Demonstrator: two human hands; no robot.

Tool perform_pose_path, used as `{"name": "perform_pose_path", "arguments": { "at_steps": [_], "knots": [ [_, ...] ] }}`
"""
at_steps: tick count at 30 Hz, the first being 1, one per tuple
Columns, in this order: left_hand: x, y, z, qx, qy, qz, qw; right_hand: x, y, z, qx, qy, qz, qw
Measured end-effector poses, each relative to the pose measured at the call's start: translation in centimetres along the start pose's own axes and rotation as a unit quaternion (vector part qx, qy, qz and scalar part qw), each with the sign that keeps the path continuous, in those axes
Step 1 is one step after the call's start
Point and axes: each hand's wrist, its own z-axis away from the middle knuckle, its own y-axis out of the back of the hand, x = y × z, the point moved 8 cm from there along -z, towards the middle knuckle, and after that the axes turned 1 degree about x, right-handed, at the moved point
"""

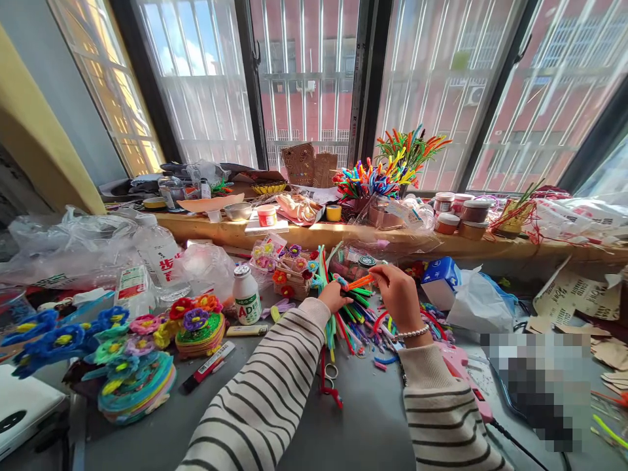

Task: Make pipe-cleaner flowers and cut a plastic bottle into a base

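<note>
My right hand (398, 297), with a beaded bracelet at the wrist, pinches orange pipe cleaners (360, 282) that stretch toward my left hand. My left hand (335, 297) is closed at their other end, where a bit of blue and red pipe cleaner (341, 281) shows above the fingers. Exactly what its fingertips grip is partly hidden. Beneath and behind both hands spreads a loose pile of pipe cleaners (350, 330) in many colours. Nearer me, below my left hand, lie scissors (331, 373) beside a dark red pipe cleaner (334, 394).
Pipe-cleaner flowers on round coiled bases (142, 386) stand at left, near a white drink bottle (246, 296) and a marker (209, 366). A pink corded tool (464, 373) and a blue box (439, 278) are at right. Jars (475, 212) and supplies crowd the windowsill (304, 235).
</note>
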Motion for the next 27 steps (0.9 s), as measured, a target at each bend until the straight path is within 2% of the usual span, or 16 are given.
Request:
{"name": "perform_pose_path", "arguments": {
  "at_steps": [5,8,11,14,20,22,25,27],
  "knots": [
    [0.5,0.7,-0.1,0.036,-0.031,0.031,0.998,-3.1,7.3,0.0,0.138,0.014,-0.013,0.99],
    [1.5,1.8,0.3,0.064,-0.061,0.074,0.993,-3.6,11.4,1.0,0.231,-0.026,-0.017,0.972],
    [2.9,3.6,1.1,0.097,-0.09,0.111,0.985,-3.2,14.2,2.4,0.327,-0.074,-0.071,0.939],
    [4.7,5.6,1.9,0.11,-0.118,0.13,0.978,-3.0,15.4,3.2,0.385,-0.09,-0.129,0.91],
    [8.5,9.8,3.9,0.137,-0.174,0.125,0.967,-4.1,17.2,4.4,0.433,-0.107,-0.206,0.871],
    [9.4,10.8,4.9,0.134,-0.186,0.12,0.966,-4.4,17.8,4.7,0.427,-0.105,-0.244,0.864],
    [10.3,11.8,7.1,0.129,-0.204,0.13,0.962,-4.7,17.2,3.8,0.316,-0.096,-0.31,0.892],
    [10.2,12.0,8.7,0.111,-0.183,0.166,0.963,-4.7,15.5,3.1,0.219,-0.1,-0.331,0.912]
  ]
}}
